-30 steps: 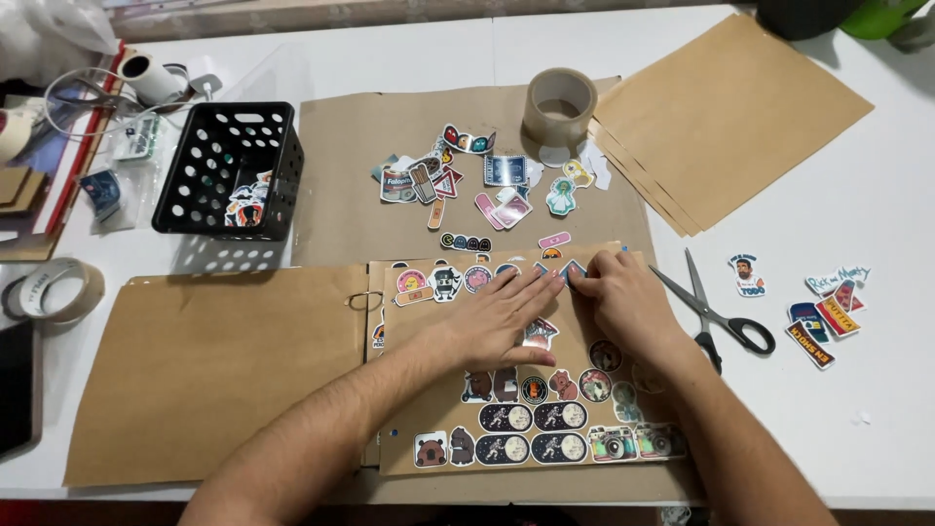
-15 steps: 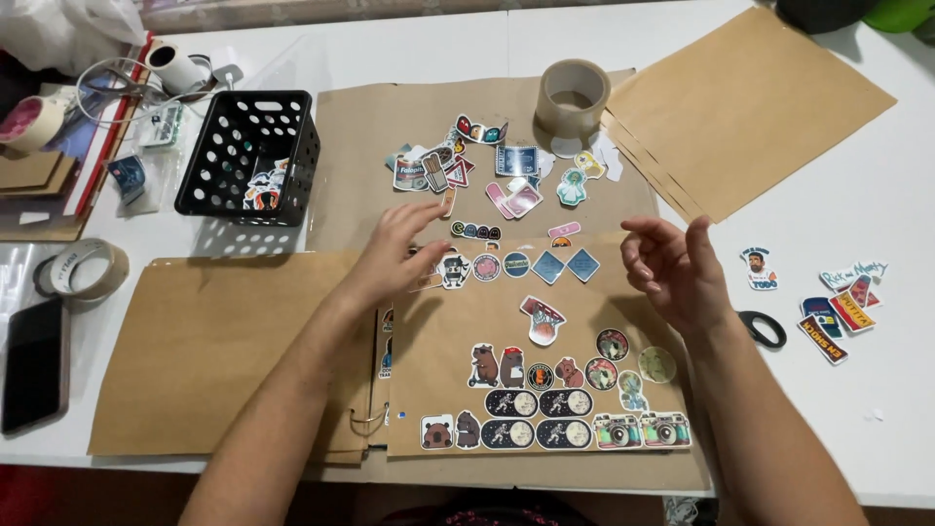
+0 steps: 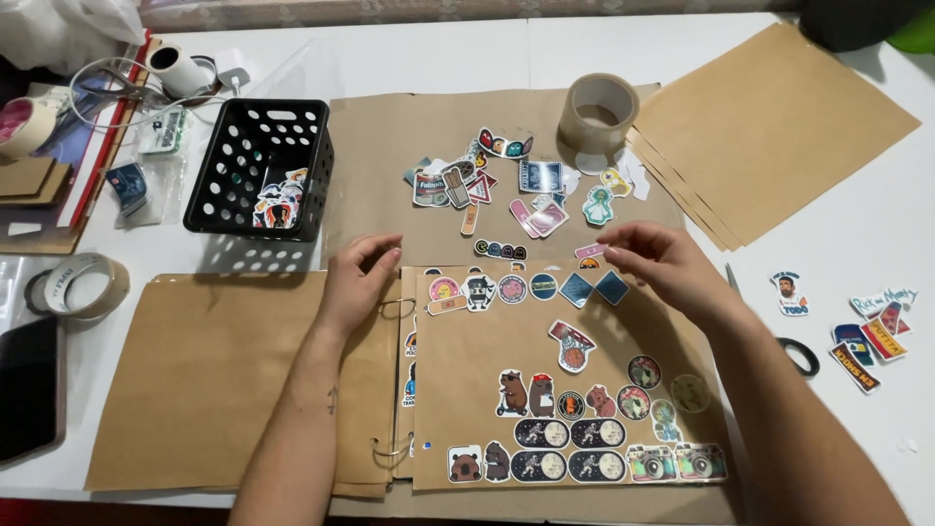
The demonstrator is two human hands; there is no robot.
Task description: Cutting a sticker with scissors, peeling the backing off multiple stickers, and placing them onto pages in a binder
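A ring-bound kraft-paper album (image 3: pixel 467 429) lies open in front of me, its right page covered with stickers. My left hand (image 3: pixel 358 279) hovers by the top binder ring (image 3: pixel 395 308) at the page's upper left, fingers loosely curled, holding nothing I can see. My right hand (image 3: pixel 657 265) is above the page's upper right corner, fingers apart and bent, near a blue diamond sticker (image 3: pixel 612 287). A pile of loose stickers (image 3: pixel 506 187) lies on brown paper just beyond the album.
A black perforated basket (image 3: pixel 261 166) with stickers stands at upper left. A tape roll (image 3: pixel 597 112) sits behind the pile, another tape roll (image 3: pixel 82 284) at far left by a phone (image 3: pixel 27 385). Kraft sheets (image 3: pixel 769 127) lie upper right. Scissors (image 3: pixel 794 349) and several stickers (image 3: pixel 862 336) are at right.
A second ago both hands pressed on the page's top row. They lifted off; the left went toward the sticker pile, then drew back to the binder ring, and the right now hovers over the page corner.
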